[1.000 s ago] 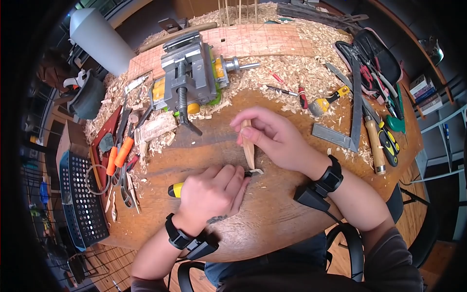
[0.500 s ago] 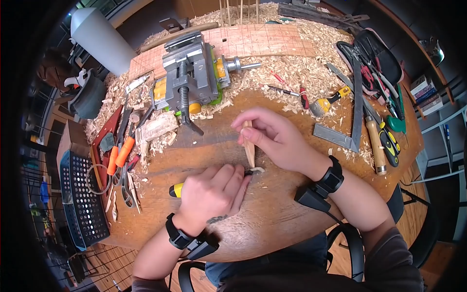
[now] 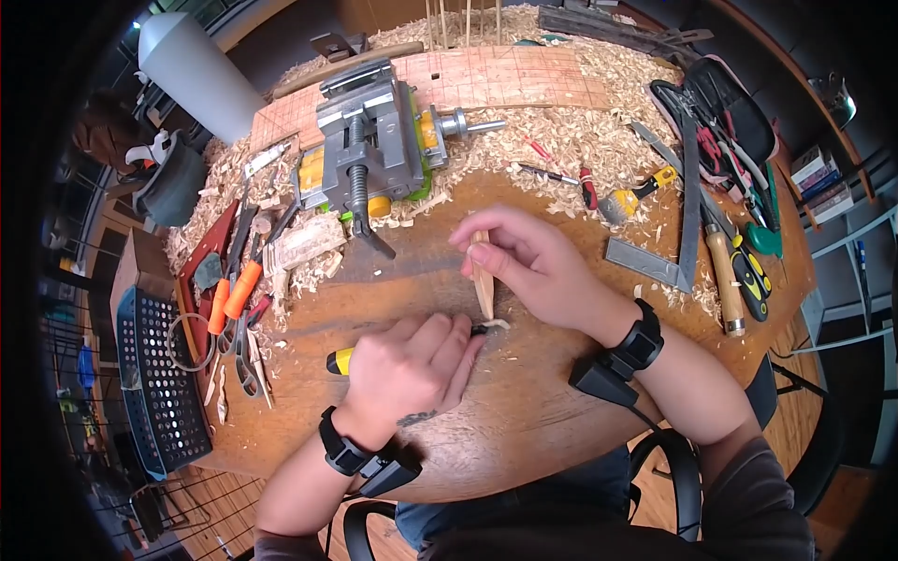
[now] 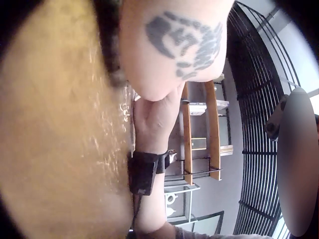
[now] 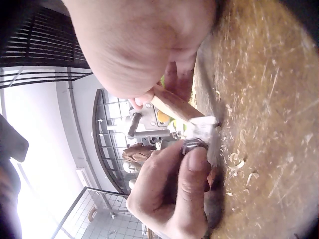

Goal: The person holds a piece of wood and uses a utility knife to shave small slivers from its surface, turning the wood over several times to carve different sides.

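My left hand (image 3: pixel 404 374) grips a knife by its yellow-and-black handle (image 3: pixel 340 361), low over the wooden table (image 3: pixel 524 411). The black butt sticks out behind the fist. Between thumb and fingers, my right hand (image 3: pixel 533 262) pinches a tapered stick of pale wood (image 3: pixel 484 285), held nearly upright with its narrow end down. A pale curl (image 3: pixel 499 323) lies at that lower end, by the knife's tip. In the right wrist view the left thumb presses on the knife's metal front (image 5: pixel 195 144), right below the wood. The left wrist view hides the knife behind the hand.
A grey vise (image 3: pixel 369 140) stands ahead among heaped wood shavings (image 3: pixel 538 131). Orange-handled tools (image 3: pixel 243 288) and a perforated basket (image 3: pixel 166 388) are at left. On the right lie a metal square (image 3: pixel 645 262), a wooden-handled chisel (image 3: pixel 730 290) and a pouch of pliers (image 3: pixel 725 103).
Both hands keep their grips and almost the same places. A pale curl shows at the knife's tip, where flat metal was visible a second ago. The head view has shifted slightly.
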`<state>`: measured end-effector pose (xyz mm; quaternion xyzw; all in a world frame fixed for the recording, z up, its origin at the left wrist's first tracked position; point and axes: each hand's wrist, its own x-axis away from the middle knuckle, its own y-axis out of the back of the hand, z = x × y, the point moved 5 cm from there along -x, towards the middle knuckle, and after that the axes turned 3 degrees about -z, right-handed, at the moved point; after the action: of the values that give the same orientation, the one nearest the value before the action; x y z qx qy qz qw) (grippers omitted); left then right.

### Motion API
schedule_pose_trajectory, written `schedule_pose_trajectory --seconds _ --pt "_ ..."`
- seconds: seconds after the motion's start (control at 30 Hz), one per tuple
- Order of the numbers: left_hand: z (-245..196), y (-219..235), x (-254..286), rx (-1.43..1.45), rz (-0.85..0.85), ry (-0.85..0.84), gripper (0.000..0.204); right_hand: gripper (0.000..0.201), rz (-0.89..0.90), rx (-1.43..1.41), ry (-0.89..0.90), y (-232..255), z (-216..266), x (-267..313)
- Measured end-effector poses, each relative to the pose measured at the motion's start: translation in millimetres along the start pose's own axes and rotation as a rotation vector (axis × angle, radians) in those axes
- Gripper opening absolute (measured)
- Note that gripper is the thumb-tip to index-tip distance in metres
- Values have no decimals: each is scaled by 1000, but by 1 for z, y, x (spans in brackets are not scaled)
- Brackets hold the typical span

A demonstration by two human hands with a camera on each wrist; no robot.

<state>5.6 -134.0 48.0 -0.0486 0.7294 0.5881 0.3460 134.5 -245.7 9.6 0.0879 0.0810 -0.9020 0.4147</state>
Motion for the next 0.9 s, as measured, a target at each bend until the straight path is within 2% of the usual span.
schedule_pose_trajectory --seconds 0.17,0.37,0.47,0.67,0.9 --pt "8 0 -2 -3 -28 26 20 21 -27 6 21 1 2 0" --pt "2 -3 2 5 51 -30 20 21 -36 -9 14 1 1 1" --pt "5 -2 1 34 42 -1 20 20 -46 -14 14 1 1 0" --pt "18 8 -12 7 -112 86 17 20 -49 15 39 -1 0 -1" --pt "18 8 -6 -8 -80 91 17 19 -49 21 16 0 0 0"
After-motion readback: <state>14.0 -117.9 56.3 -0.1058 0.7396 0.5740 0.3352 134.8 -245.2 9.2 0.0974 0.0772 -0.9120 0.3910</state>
